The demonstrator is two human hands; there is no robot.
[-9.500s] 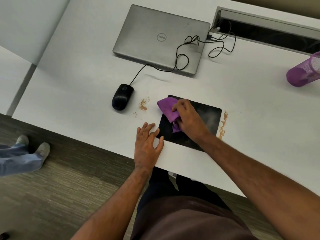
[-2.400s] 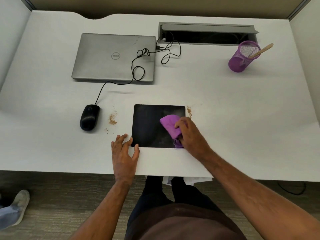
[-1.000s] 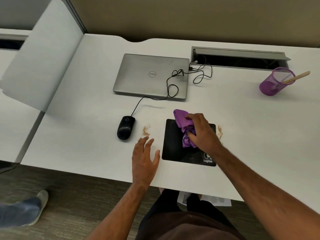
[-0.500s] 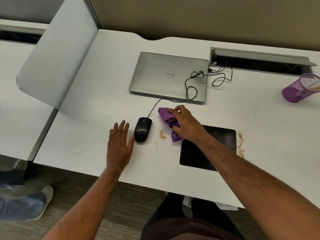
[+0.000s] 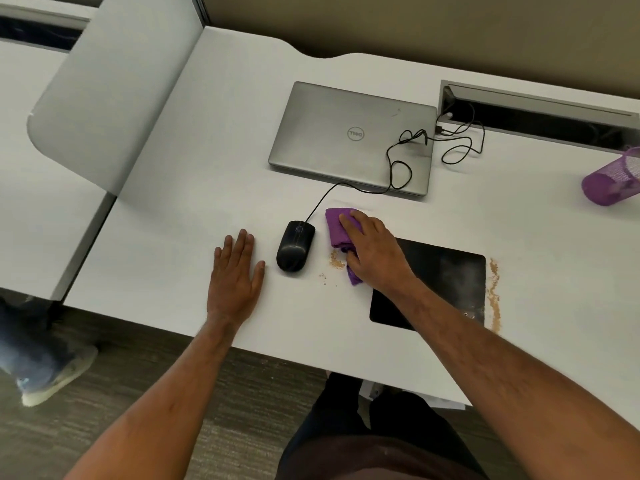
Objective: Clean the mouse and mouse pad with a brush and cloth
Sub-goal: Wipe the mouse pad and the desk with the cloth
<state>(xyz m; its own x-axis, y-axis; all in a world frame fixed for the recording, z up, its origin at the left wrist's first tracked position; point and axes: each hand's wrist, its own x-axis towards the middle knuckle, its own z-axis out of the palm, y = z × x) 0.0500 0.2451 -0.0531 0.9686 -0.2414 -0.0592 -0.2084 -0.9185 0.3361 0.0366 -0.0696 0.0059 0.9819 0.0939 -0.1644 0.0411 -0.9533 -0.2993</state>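
Note:
The black wired mouse (image 5: 295,245) sits on the white desk (image 5: 194,209). My left hand (image 5: 235,271) lies flat on the desk just left of it, fingers straight, not touching it. My right hand (image 5: 374,251) holds the bunched purple cloth (image 5: 336,225) down on the desk, between the mouse and the black mouse pad (image 5: 446,271). The cloth lies against a small heap of brown crumbs (image 5: 335,263). My right forearm crosses the pad's near-left corner. No brush shows.
A line of brown crumbs (image 5: 494,296) runs along the pad's right edge. A closed grey laptop (image 5: 349,133) lies behind, with the mouse cable (image 5: 398,161) looped over it. Further off are a cable tray (image 5: 540,112), a purple mesh cup (image 5: 613,178), a divider panel (image 5: 114,98) and someone's shoe (image 5: 52,375).
Over the last second my right hand carried the cloth off the mouse pad to the desk beside the mouse. My left hand moved from beside the pad to the mouse's left.

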